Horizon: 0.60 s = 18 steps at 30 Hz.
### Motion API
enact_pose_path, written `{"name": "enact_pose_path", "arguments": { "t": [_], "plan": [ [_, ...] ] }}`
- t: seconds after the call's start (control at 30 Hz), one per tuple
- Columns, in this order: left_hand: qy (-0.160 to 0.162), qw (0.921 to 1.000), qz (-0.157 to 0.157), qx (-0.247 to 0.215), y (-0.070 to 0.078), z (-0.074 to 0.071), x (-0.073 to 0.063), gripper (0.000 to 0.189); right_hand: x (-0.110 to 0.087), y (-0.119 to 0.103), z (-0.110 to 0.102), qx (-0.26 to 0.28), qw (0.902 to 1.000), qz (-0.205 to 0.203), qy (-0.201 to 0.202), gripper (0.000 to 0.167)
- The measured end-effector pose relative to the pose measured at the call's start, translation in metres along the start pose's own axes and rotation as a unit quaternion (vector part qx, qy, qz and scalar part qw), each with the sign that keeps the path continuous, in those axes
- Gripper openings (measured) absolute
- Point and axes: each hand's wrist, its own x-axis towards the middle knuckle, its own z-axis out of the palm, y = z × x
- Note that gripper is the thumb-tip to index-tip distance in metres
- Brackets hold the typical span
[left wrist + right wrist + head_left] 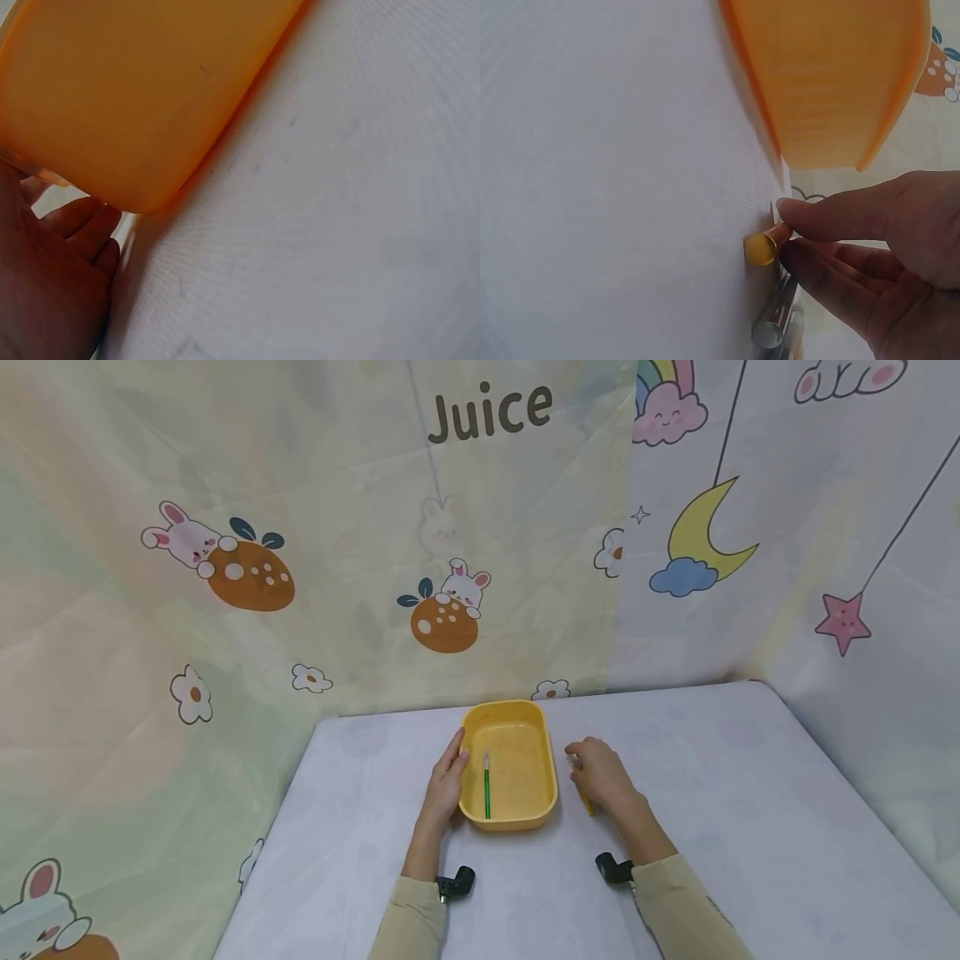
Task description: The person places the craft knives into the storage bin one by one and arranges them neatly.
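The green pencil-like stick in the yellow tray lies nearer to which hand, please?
Left: the left hand touches the yellow tray on its left, close to the green pencil-like stick; the right hand is farther, beyond the tray's right side.

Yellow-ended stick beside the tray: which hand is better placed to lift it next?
Probably the right hand, which pinches the yellow-ended stick. The left hand is at the opposite side of the yellow tray, so it would likely have to reach across.
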Motion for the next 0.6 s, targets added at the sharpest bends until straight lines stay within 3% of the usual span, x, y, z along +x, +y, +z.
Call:
{"name": "enact_pose_path", "arguments": {
  "t": [0.23,0.6],
  "plan": [
    [-0.002,1.0000,-0.001,0.005,-0.0003,0.0003,-0.0007,0.051,0.0017,0.0006,0.0019,-0.035,0.9989,-0.031,-0.012,0.027],
    [0.000,1.0000,0.005,0.002,-0.0011,0.0009,0.0004,0.051,0.0003,-0.0050,0.0004,-0.085,0.9928,-0.070,-0.047,0.023]
  ]
}}
